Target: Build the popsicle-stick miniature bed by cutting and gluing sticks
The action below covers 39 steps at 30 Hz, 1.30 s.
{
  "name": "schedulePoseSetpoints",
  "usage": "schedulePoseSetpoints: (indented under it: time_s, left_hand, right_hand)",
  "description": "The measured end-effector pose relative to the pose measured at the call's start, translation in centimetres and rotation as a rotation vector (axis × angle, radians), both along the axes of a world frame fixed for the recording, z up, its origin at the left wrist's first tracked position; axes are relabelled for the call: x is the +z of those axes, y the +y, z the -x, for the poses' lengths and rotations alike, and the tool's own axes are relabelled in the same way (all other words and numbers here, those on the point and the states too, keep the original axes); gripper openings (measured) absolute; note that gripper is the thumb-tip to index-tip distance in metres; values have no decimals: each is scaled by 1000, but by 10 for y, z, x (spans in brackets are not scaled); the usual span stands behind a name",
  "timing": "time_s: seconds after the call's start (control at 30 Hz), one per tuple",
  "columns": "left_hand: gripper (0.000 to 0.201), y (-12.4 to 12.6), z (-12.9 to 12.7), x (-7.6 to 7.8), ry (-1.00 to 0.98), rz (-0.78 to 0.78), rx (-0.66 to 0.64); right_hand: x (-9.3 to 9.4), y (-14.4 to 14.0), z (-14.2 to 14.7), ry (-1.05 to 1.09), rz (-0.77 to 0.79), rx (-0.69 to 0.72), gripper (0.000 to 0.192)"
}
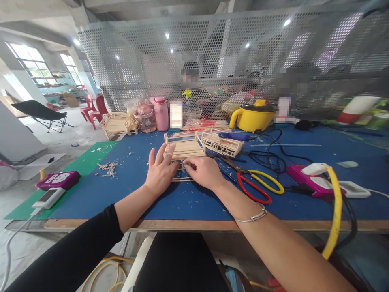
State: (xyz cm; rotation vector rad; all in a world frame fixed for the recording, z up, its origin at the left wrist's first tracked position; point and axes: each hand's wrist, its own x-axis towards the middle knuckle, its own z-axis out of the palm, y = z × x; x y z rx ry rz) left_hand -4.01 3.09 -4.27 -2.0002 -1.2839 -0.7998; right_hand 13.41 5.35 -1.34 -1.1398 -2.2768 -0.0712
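Note:
My left hand (160, 170) rests on the blue mat (188, 202), fingers spread, fingertips touching the front of a small wooden stick model (184, 147). My right hand (204, 172) lies just beside it, fingers curled onto thin wooden sticks (181, 178) lying flat between the two hands. A second wooden stick frame (221, 144) lies just behind and to the right of the first model.
Red-and-yellow scissors (258, 184) lie right of my right hand, with black cables, a pink glue gun (310, 180) and a yellow pot (253, 115) beyond. A pink bottle (161, 112), wood scraps (107, 168), a phone (48, 197) and people behind a mesh screen.

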Motion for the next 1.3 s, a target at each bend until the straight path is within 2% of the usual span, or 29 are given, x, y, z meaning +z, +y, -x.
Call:
schedulePoseSetpoints:
  time_s: [0.5, 0.63, 0.7, 0.8, 0.87, 0.93, 1.0, 1.07, 1.23, 1.3]
  left_hand:
    - [17, 3, 3, -1, -26, 37, -13]
    - [14, -6, 5, 7, -82, 5, -17]
    - [15, -11, 9, 13, -169, -39, -4]
    - [20, -14, 20, 20, -410, -88, 4]
    - [22, -13, 26, 21, -602, -45, -7]
    - [24, -12, 29, 21, -792, 67, -9]
    - [26, -14, 27, 19, -994, 198, -8]
    - [30, -19, 22, 16, -1241, 291, -20]
    - [41, -38, -5, 9, -1991, 406, -121]
    - [43, -42, -17, 12, -2129, 506, -250]
  right_hand:
    - [1, 1, -2, 56, -21, 0, 18]
    - [-1, 1, -6, 122, -33, 11, 18]
    - [0, 1, -9, 192, -85, 12, 20]
    - [7, 3, -13, 261, -282, -37, 28]
    - [16, 9, -15, 201, -362, -50, 39]
    - [24, 20, -15, 62, -295, -8, 38]
    - [31, 31, -14, -66, -173, 41, 23]
    - [35, 39, -12, -117, -103, 54, 23]
    - [32, 33, -9, 24, -154, -124, 29]
    - [29, 24, -7, 125, -154, -191, 34]
